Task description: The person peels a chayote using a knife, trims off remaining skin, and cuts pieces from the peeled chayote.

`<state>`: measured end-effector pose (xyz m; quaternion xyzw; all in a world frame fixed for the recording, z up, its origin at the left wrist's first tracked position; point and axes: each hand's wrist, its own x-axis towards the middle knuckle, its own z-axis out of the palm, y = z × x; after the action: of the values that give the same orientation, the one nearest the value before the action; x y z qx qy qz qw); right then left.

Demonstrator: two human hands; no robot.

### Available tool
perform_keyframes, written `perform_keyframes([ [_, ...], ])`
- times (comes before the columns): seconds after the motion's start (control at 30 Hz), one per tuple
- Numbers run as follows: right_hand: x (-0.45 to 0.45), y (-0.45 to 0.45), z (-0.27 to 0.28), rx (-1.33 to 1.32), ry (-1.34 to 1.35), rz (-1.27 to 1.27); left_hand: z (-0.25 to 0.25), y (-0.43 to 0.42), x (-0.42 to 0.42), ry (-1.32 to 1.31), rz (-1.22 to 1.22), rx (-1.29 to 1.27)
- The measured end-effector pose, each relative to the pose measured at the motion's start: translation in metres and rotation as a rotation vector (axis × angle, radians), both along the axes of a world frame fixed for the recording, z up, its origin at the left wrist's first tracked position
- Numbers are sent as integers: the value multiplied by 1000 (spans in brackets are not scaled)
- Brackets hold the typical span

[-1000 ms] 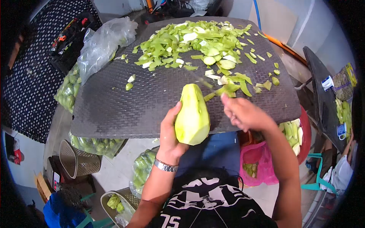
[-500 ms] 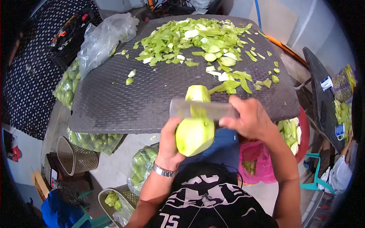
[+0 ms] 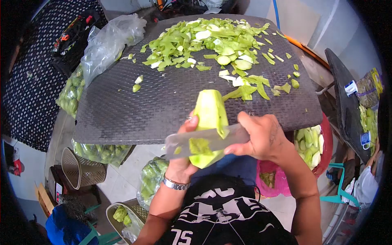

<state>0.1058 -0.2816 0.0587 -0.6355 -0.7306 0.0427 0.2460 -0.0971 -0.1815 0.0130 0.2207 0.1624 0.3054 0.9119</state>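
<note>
A large pale green peeled vegetable (image 3: 209,110) is upright at the near edge of the dark woven table (image 3: 122,110). My left hand (image 3: 181,157) is wrapped round its left side, partly hidden by the blade. My right hand (image 3: 261,136) grips a wide knife (image 3: 216,140), whose blade lies across the lower part of the vegetable and points left. A piece of green peel sticks to the blade, and a strip hangs at the vegetable's right side. Beyond, a heap of green peelings (image 3: 204,38) covers the back of the table.
A clear plastic bag (image 3: 108,49) lies at the table's left edge. Below stand a beige basket (image 3: 83,169), a bag of green vegetables (image 3: 152,179), a pink bag (image 3: 281,175) and a red tub (image 3: 325,153) of peeled pieces. At far right, a person (image 3: 367,185) sits beside another table (image 3: 345,98).
The knife has come from beyond the vegetable's right side toward me, over it, and now lies across its lower part. Peel is now on the blade.
</note>
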Motion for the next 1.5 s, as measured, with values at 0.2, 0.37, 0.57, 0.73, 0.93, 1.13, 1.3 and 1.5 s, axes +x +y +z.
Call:
perform_keyframes([
  [0.2,30,3,-8,-92,13,-161,-10,3,-13,-30,-71,33],
  [0.37,18,10,-12,-29,92,-98,-20,-13,0,34,23,-22],
  [0.57,47,28,-37,-132,177,-204,-20,1,-1,119,-98,91],
  [0.73,99,53,-28,-646,832,-578,-15,0,-11,64,-76,141],
  [0.93,63,51,-12,-365,592,-348,-17,10,-8,59,-27,22],
  [1.13,-4,34,10,-124,66,-35,-26,3,-19,48,-25,5],
  [1.3,4,37,2,-26,59,64,-19,-5,-21,23,-30,124],
  [1.5,79,47,-16,-252,151,-372,-12,5,-17,102,-95,265],
])
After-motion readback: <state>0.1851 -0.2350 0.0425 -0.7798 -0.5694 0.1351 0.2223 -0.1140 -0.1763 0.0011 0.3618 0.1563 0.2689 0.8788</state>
